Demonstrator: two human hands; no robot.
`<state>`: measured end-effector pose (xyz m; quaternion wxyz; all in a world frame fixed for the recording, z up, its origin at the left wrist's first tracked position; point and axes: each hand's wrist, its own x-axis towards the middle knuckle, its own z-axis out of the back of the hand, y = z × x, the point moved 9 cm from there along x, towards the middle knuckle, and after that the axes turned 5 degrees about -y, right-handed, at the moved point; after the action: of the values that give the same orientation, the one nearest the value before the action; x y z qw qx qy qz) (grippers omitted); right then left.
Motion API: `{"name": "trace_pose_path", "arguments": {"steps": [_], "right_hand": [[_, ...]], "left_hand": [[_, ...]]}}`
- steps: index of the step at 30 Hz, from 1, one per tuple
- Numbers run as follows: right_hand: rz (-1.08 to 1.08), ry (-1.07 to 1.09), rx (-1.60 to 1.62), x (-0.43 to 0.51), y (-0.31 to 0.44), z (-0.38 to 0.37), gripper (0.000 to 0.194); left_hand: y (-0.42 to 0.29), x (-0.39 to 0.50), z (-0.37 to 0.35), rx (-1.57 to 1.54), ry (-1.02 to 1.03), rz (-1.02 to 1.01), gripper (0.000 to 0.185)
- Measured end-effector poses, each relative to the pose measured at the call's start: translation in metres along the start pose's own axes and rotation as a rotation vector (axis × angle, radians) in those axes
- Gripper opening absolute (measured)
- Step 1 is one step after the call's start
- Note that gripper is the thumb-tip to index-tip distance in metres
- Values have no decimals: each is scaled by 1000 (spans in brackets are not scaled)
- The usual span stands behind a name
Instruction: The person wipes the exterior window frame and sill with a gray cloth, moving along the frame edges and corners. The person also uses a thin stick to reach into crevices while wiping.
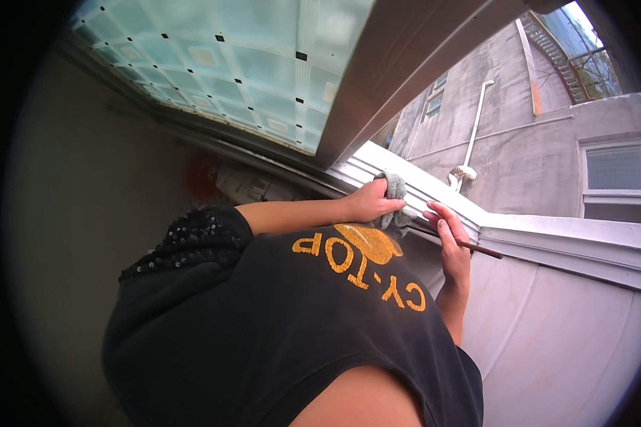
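In the head view, my left hand (371,201) is closed on a crumpled grey cloth (397,195) at the inner edge of the window's sill track (360,164). To its right, my right hand (450,230) has a thin dark brown stick (483,249) lying across it near the base of the fingers. The stick's far end points towards the cloth; whether it touches the cloth cannot be told. The fingertips of the right hand are raised beside the white frame. Its grip is partly hidden by the hand itself.
A window sash with patterned, frosted glass (256,69) and a metal frame (374,80) stands at the upper left. White wall tiles (555,320) lie at the right. Beyond the opening are a grey outside wall (513,176) and a white pipe (476,123). Dim objects sit below the sash.
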<state>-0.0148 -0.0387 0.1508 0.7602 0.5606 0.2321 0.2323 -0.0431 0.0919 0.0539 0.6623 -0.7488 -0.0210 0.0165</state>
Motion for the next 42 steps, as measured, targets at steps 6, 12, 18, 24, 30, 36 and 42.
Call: {"name": "trace_pose_path", "arguments": {"steps": [6, 12, 18, 24, 30, 36, 42], "right_hand": [[-399, -126, 265, -31, -118, -21, 42], [-511, -397, 1001, -21, -139, -49, 47], [-20, -544, 995, 0, -80, 91, 50], [20, -561, -1104, 20, 5, 162, 31], [-212, -756, -1103, 29, -198, 153, 20], [7, -529, -891, 76, -140, 1, 14], [240, -323, -633, 96, -113, -105, 12]], "left_hand": [[-64, 16, -66, -212, 196, -23, 15], [-111, 12, -105, 157, 387, -460, 26], [-142, -3, -52, 468, 280, -704, 48], [-35, -17, 33, 573, 163, 9, 21], [-20, -36, 53, 535, -3, 167, 16], [-5, -34, 59, 480, -66, 91, 11], [-45, -3, 45, 577, -185, -210, 10]]}}
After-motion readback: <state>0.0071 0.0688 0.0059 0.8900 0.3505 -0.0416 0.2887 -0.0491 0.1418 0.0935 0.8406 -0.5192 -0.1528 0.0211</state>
